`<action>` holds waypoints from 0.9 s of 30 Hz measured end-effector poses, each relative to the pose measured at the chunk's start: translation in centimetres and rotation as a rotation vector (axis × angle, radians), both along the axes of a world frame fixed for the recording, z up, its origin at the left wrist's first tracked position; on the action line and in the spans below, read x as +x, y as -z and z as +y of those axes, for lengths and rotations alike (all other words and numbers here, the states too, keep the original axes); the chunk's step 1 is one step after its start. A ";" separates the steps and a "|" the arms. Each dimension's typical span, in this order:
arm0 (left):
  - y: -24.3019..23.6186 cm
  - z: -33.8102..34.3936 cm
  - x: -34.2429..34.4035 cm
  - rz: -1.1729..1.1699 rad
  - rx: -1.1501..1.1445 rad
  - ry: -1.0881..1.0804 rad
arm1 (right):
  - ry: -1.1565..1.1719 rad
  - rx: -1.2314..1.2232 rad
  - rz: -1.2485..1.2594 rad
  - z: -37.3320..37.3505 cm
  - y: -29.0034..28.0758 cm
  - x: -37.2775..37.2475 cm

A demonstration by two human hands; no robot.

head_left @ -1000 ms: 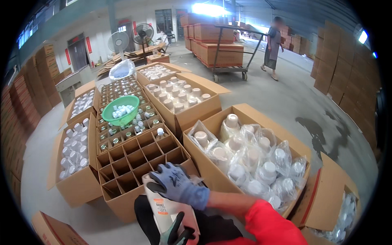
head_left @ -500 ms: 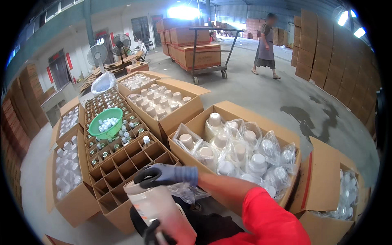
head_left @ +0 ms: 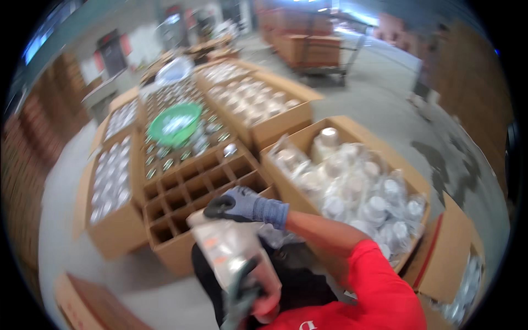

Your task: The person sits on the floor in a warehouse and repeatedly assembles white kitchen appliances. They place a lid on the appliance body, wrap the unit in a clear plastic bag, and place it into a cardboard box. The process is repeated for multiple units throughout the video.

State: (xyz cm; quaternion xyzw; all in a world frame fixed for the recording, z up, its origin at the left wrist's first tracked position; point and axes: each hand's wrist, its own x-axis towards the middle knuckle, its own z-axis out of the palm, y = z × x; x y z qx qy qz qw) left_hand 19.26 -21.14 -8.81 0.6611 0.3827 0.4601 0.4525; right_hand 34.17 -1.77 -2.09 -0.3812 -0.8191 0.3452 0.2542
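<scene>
Tilted in front of my body is a whitish plastic jug (head_left: 220,240) with orange print, its lower end tinted pink. My right hand (head_left: 236,205), in a grey-blue glove with dark fingers, curls over the jug's upper end. Lower down, my left hand (head_left: 245,297), also gloved and smeared by motion, grips the jug's side. What lies under the right fingers is hidden. Just beyond the jug stands a carton with cardboard dividers (head_left: 190,193); its near cells hold nothing visible, and a single bottle with a pale cap (head_left: 230,150) stands in it.
A green bowl of white caps (head_left: 175,124) rests on divided cartons of bottles. To the right, an open carton (head_left: 360,129) holds plastic-wrapped capped bottles. More bottle cartons (head_left: 113,225) flank the left. Behind are a loaded trolley (head_left: 313,52) and a blurred person (head_left: 426,74).
The view has swung left and down, so the cartons appear farther right and higher. My left hand shows more, higher on the jug. My right hand stays on its upper end.
</scene>
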 end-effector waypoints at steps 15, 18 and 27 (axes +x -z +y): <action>-3.9 -0.6 -3.1 -0.180 -0.366 0.068 | -0.354 -0.153 0.141 -0.3 -3.0 1.2; -1.3 0.2 -4.3 0.121 0.140 -0.008 | -0.344 -0.251 0.297 0.1 -1.0 2.7; -1.8 -1.2 -4.9 -0.022 -0.174 -0.045 | -0.402 -0.227 0.256 0.2 -2.0 2.8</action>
